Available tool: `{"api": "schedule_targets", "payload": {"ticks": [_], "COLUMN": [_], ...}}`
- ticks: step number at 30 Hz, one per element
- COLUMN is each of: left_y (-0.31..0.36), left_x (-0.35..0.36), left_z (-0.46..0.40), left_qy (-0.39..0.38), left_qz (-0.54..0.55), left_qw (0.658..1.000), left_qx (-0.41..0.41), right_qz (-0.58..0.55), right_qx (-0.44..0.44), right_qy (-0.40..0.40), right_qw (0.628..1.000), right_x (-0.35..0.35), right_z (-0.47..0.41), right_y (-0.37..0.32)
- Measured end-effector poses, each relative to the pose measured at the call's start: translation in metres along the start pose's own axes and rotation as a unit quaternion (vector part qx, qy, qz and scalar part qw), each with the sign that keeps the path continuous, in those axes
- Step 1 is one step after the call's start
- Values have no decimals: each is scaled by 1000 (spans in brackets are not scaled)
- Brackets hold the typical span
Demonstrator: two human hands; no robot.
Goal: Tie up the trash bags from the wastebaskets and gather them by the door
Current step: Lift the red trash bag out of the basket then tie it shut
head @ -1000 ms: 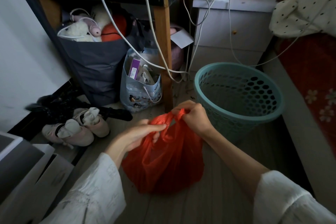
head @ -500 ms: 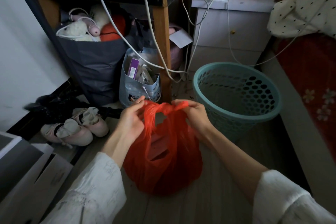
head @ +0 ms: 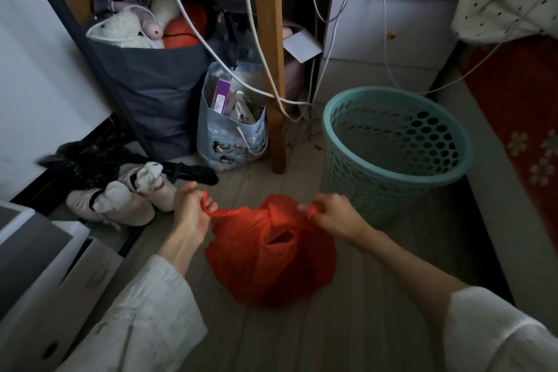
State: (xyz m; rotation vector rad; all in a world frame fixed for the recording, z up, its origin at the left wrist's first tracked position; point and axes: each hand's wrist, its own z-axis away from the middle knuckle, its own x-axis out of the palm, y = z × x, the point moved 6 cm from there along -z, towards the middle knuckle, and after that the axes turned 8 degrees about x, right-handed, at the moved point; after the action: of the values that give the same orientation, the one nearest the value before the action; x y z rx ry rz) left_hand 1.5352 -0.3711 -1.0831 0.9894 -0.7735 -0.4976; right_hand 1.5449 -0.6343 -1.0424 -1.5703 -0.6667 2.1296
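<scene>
Pulling outward on both sides, the person is working on the knot of the crumpled red plastic trash bag (head: 271, 254), which is sitting on the pale wood-grain floor (head: 356, 326) just beside the round teal perforated plastic wastebasket (head: 395, 154), the basket itself standing without a liner. The left hand (head: 191, 210) is gripping one twisted red handle strip, fingers curled tight around it, and the right hand (head: 329, 214) is pinching the other strip, its fingers likewise clamped on the plastic. The two strips are running out sideways from a bunched crossing at the top of the bag, so the step in hand appears to be cinching a tie; whether this is the first crossing or a finishing one cannot be told from here. A gap is showing in the bag's front below the crossing, which suggests the mouth is not fully closed. The next move probably calls for a firm, even pull on both ends without tearing the thin film, then a second crossing to lock the knot. After that the bag is going to need lifting by the knot and carrying to the door, which is not in view.
</scene>
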Motion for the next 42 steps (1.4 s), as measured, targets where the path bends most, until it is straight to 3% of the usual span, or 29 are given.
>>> {"api": "schedule_targets", "payload": {"ticks": [2, 8, 10, 12, 14, 16, 17, 19, 22, 26, 30, 34, 36, 39, 42], "left_y": [-3, -3, -5, -8, -7, -9, -10, -19, -33, -42, -50, -58, -61, -63, -49], "left_x": [-8, -12, -11, -10, -10, -11, -10, -7, -3, 2, 6, 5, 4, 10, 19], "left_z": [-4, -9, -6, -1, 5, 12, 18, 25, 27, 29, 35, 44, 46, 45, 39], "left_qy": [13, 34, 14, -16, -6, 44, 64, 82, 66, 23, -27, -111, -129, -146, -148], "left_qz": [-12, 12, 44, 96, 173, 256, 280, 289, 241, 210, 108, -98, -150, -136, -97], "left_qw": [1000, 999, 999, 995, 982, 962, 953, 947, 960, 963, 970, 952, 945, 953, 978], "left_qx": [8, 32, 16, -33, -72, -86, -93, -114, -128, -169, -217, -267, -260, -227, -109], "right_qz": [133, 185, 87, -109, -280, -375, -409, -478, -592, -725, -796, -823, -780, -594, -469], "right_qx": [-3, 41, 67, 101, 131, 179, 212, 289, 312, 277, 209, 247, 235, 236, 245], "right_qy": [-45, -68, -63, -23, 52, 92, 83, -12, -101, -77, -81, -18, -8, 5, -9], "right_qw": [990, 980, 992, 989, 950, 905, 884, 829, 736, 626, 562, 511, 580, 769, 849], "right_x": [10, 5, 2, -8, -16, -14, -7, 16, 31, 27, 26, 31, 32, 33, 46], "right_z": [2, 2, 2, 4, 3, 6, 10, 19, 25, 19, 16, 12, 9, 5, 6], "right_y": [10, 26, 32, 32, 38, 48, 53, 58, 45, 19, 6, 11, 12, 16, 20]}}
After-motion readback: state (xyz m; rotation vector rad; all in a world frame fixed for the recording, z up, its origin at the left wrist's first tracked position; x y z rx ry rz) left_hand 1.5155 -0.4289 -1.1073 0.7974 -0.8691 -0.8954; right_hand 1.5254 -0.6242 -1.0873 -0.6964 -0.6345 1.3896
